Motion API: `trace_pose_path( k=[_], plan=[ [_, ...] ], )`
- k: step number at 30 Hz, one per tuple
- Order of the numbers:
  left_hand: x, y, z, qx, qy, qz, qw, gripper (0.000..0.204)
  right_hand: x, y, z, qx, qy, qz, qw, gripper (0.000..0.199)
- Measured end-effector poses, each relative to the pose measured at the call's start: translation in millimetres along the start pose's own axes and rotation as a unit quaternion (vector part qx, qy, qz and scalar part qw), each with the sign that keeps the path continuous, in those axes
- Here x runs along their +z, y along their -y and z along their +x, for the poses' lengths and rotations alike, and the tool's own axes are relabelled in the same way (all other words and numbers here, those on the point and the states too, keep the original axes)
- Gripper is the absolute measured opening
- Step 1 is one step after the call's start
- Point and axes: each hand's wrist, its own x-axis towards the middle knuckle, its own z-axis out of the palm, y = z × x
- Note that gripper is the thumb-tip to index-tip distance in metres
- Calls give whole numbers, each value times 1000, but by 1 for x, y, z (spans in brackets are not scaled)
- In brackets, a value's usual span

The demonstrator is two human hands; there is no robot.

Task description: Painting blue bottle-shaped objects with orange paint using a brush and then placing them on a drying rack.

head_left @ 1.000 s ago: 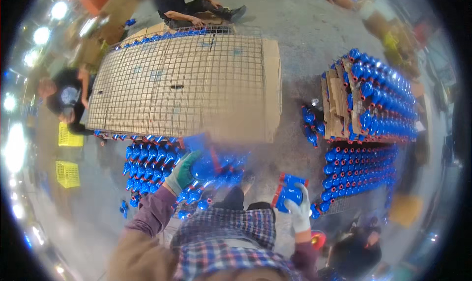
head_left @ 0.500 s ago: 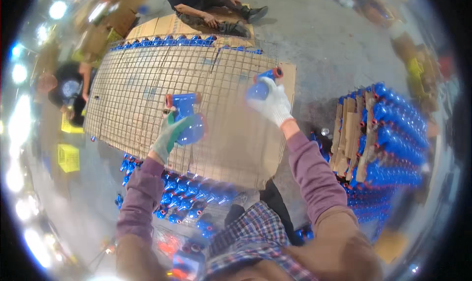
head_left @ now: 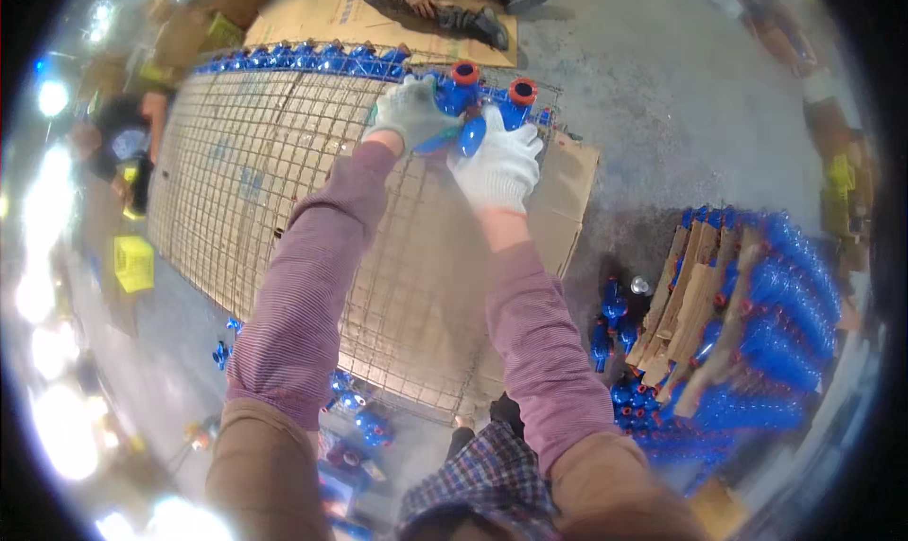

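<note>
My left hand (head_left: pixel 413 113), in a white glove with green on it, is closed on a blue pipe fitting (head_left: pixel 458 98) with a red ring at its open end. Close to its right, my right hand (head_left: pixel 497 163) in a white glove grips a second blue pipe fitting (head_left: pixel 515 113), also with a red-rimmed opening. Both fittings stand at the far right part of the wire mesh (head_left: pixel 312 115), beside a row of similar fittings (head_left: pixel 331 59) along its far edge. My gloves cover their lower parts, so contact with the mesh cannot be made out.
Cardboard (head_left: pixel 567 177) lies under the mesh. A stack of blue fittings with cardboard layers (head_left: pixel 700 295) stands at the right. Beyond the far edge a person's legs (head_left: pixel 445 16) rest on cardboard. A yellow basket (head_left: pixel 133 264) is at the left, near another person (head_left: pixel 128 148).
Both hands have moved away from me to the mesh's far edge, carrying the fittings. They are now close together, and the fittings' red openings face up. The view has shifted.
</note>
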Motion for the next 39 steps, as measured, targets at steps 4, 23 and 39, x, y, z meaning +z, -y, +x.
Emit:
trace_pose_path(
  k=[4,23,39],
  plan=[
    [4,-5,13,5,53,12,999,89,-7,-9,6,1,20,4,1000,70],
    [18,33,-236,-66,-263,-294,917,43,-33,-14,-9,-69,88,-90,990,87],
    [288,137,-740,-374,151,-246,881,28,41,-85,-514,-164,446,191,859,29]
  ],
)
